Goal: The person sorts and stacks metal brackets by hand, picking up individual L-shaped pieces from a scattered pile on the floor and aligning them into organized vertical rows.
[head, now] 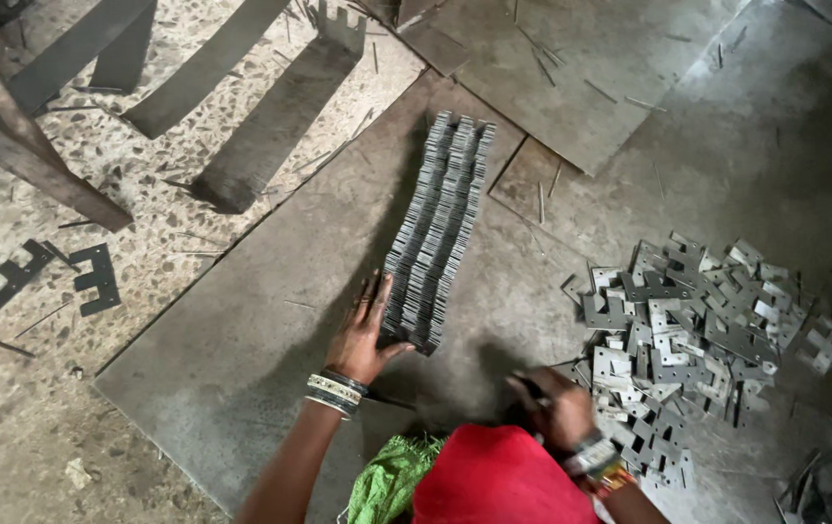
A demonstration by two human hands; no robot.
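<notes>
Head view: the left hand (363, 335) lies flat, fingers spread wide, against the near left side of a long stack (438, 228) of stamped metal plates set on edge in rows on a steel sheet (241, 340) on the floor. The right hand (552, 403), partly hidden by red cloth (499, 480), closes around a small dark piece (531, 388) too obscured to identify, at the near edge of a loose pile (698, 330) of similar plates. Dark offcuts (47, 277) lie on the speckled floor at left; the pile's far right fades into shadow.
</notes>
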